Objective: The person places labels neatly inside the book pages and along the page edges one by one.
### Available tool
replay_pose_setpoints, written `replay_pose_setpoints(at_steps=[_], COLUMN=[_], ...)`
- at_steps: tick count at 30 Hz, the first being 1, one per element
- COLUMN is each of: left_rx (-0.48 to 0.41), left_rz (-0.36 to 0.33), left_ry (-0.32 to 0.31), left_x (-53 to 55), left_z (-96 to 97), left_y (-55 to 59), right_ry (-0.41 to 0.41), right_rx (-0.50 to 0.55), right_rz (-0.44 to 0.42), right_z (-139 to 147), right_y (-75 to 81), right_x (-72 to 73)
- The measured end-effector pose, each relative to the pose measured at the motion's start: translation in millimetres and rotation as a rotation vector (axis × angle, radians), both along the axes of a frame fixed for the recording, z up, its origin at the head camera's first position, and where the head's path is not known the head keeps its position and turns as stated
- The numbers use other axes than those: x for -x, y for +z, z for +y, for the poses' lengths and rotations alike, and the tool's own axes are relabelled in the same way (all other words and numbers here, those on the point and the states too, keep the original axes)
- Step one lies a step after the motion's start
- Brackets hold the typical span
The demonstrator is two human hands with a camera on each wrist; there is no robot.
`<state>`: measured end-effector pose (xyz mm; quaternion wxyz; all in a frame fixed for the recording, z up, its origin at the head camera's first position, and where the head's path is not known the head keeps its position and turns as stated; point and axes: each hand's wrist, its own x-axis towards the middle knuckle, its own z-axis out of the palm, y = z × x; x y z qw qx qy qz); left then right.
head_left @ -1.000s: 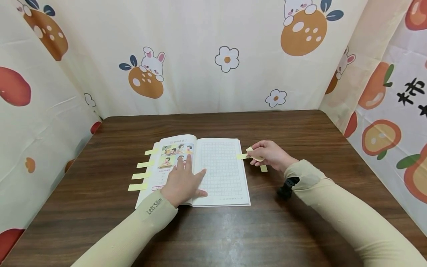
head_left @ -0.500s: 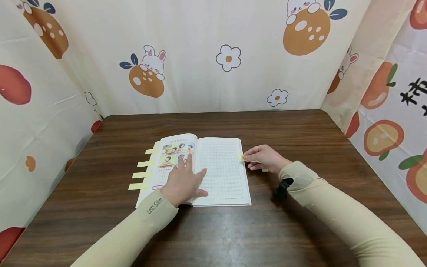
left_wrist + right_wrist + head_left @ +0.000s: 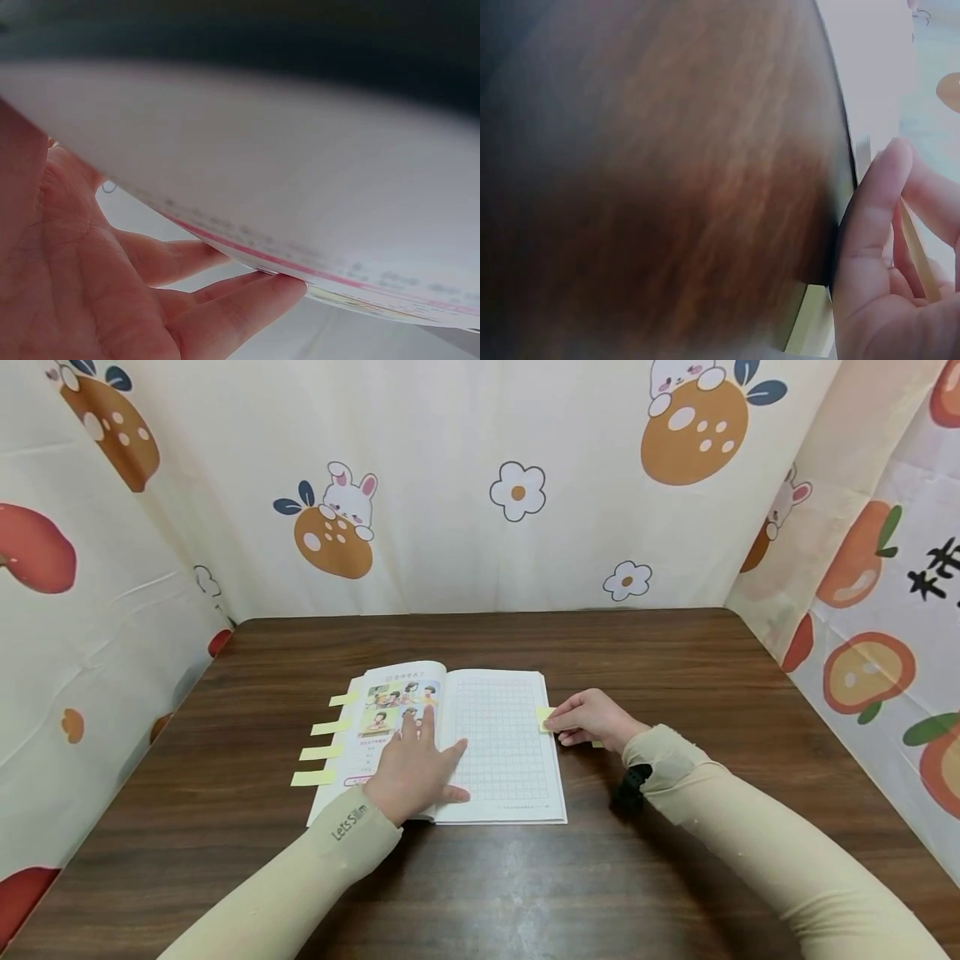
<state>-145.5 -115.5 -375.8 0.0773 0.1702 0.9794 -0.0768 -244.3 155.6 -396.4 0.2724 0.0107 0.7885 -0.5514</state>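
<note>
An open book (image 3: 498, 777) lies on the table, a picture page on its left and a gridded page on its right. My left hand (image 3: 411, 767) rests on the left page with fingers spread; in the left wrist view its fingertips (image 3: 289, 289) touch the paper. At the right page's outer edge, my right hand (image 3: 600, 720) pinches a yellow sticky note (image 3: 545, 720) between thumb and fingers. The right wrist view shows a yellow strip (image 3: 921, 255) within the hand's grasp. Below that hand, another yellow strip (image 3: 808, 321) shows, mostly covered in the head view.
Several yellow tabs (image 3: 313, 778) stick out along the book's left edge. The brown wooden table (image 3: 510, 893) extends around the book. Printed curtains (image 3: 450, 485) stand behind it and at both sides. A black band (image 3: 632, 787) sits at the right wrist.
My right hand has moved left and slightly down to the page edge, its fingertips now over the sticky note there. My left hand has stayed on the left page.
</note>
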Motion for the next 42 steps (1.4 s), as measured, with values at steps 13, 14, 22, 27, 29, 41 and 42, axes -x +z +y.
replay_pose_setpoints(at_steps=[13, 14, 22, 27, 29, 41, 42], left_rx=[0.006, 0.006, 0.013, 0.012, 0.009, -0.003, -0.002], left_rz=[0.006, 0.005, 0.001, -0.004, -0.005, -0.006, -0.008], left_ry=[0.000, 0.000, 0.004, 0.008, 0.009, 0.011, 0.012], left_x=[-0.9, -1.2, -1.5, -1.3, -1.4, -2.6, -2.6], left_z=[2.7, 2.8, 3.1, 3.2, 3.3, 3.3, 3.6], left_y=[3.1, 3.3, 3.0, 2.9, 3.1, 3.8, 3.6], right_ry=[-0.012, -0.012, -0.016, -0.006, 0.001, 0.023, 0.020], right_rx=[-0.021, -0.025, -0.050, -0.109, -0.150, -0.199, -0.191], right_rz=[0.026, 0.028, 0.055, 0.068, 0.081, 0.088, 0.082], right_z=[0.5, 0.0, -3.6, -6.1, -7.0, -6.4, -6.3], right_y=[-1.0, -0.9, -2.7, -3.9, -4.1, -5.1, -5.0], right_x=[0.1, -0.1, -2.2, -1.2, -0.5, 1.8, 1.7])
